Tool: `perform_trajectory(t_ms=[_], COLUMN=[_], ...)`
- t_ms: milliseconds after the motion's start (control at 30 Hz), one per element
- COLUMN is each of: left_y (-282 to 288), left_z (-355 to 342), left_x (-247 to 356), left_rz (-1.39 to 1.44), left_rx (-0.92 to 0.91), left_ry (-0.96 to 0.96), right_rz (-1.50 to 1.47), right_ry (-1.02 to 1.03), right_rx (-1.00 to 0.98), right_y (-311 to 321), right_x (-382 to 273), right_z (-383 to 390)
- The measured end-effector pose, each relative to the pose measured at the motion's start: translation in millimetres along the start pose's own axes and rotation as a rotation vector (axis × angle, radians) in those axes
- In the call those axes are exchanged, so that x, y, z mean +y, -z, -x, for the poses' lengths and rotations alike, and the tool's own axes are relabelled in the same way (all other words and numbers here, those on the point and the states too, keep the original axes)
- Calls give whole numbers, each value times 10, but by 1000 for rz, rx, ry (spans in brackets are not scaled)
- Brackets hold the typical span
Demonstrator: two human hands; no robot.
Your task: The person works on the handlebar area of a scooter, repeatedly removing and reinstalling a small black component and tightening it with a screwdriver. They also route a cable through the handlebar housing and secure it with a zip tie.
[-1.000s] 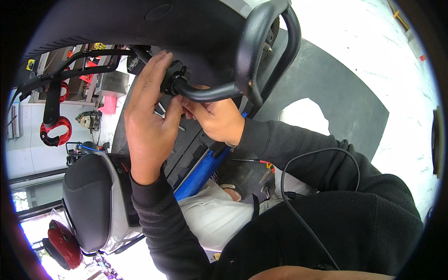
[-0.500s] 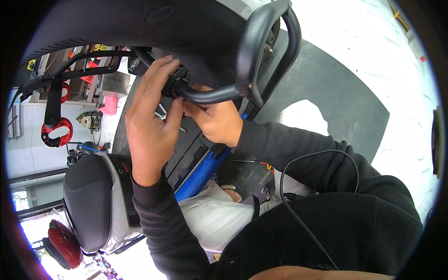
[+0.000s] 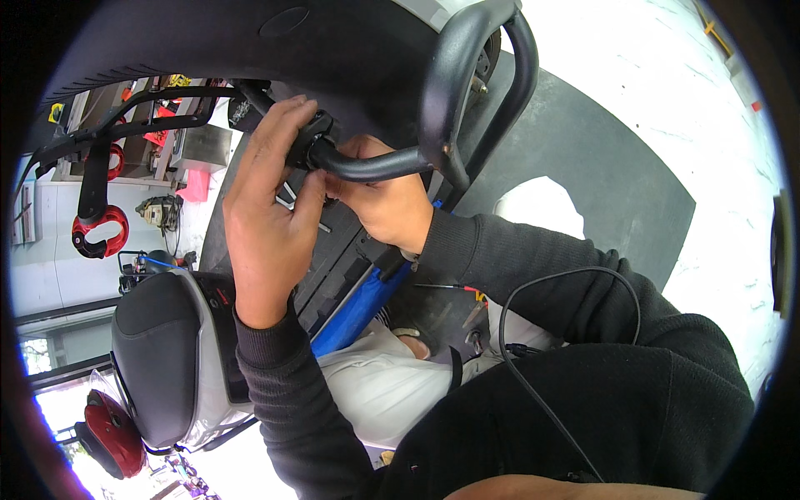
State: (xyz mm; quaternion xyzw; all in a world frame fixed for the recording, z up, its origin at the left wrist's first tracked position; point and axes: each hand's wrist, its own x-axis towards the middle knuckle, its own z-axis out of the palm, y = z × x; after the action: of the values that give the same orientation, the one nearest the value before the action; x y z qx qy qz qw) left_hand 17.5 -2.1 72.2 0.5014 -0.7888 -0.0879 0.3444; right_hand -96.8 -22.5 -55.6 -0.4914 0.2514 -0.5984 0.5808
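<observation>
A black tubular bar (image 3: 375,168) curves across in front of me, part of a frame beside a large dark scooter body panel (image 3: 358,50). On the bar sits a black clamp-like fitting (image 3: 315,137). My left hand (image 3: 271,221) closes around this fitting from the left, fingers over its far side and thumb below. Beneath the bar, my right hand (image 3: 392,212) is closed, thumb and fingers pressed together close to my left thumb. Whatever it pinches is hidden by the bar and my fingers.
A looped black guard bar (image 3: 454,92) rises right of my hands. A black rack with red-and-black rings (image 3: 102,233) stands at left. Below it are a grey-and-black scooter seat (image 3: 158,358) and a red helmet (image 3: 112,433). Tools (image 3: 473,304) lie on the dark mat (image 3: 617,175).
My right hand has shifted and turned slightly under the bar. My left hand stays around the fitting, almost unmoved.
</observation>
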Motion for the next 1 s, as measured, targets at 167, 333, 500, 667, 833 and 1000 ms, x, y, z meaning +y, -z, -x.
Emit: perform_trajectory(t_ms=[167, 333, 500, 667, 833, 1000], left_y=[11, 0, -13, 10, 13, 9], left_z=[-6, 0, 6, -9, 10, 8], left_x=[-2, 9, 12, -5, 8, -2], left_rz=[-54, 28, 79, 4, 68, 68], left_rx=[-4, 5, 17, 5, 6, 16], left_ry=[-30, 26, 45, -25, 28, 0], right_rz=[-160, -216, -155, -282, -272, -73], right_ry=[-8, -16, -69, -87, -29, 13], right_rx=[-82, -54, 62, -35, -44, 3], right_y=[-42, -94, -59, -67, -106, -62], right_x=[-2, 88, 74, 8, 4, 10], right_z=[22, -7, -30, 16, 22, -46])
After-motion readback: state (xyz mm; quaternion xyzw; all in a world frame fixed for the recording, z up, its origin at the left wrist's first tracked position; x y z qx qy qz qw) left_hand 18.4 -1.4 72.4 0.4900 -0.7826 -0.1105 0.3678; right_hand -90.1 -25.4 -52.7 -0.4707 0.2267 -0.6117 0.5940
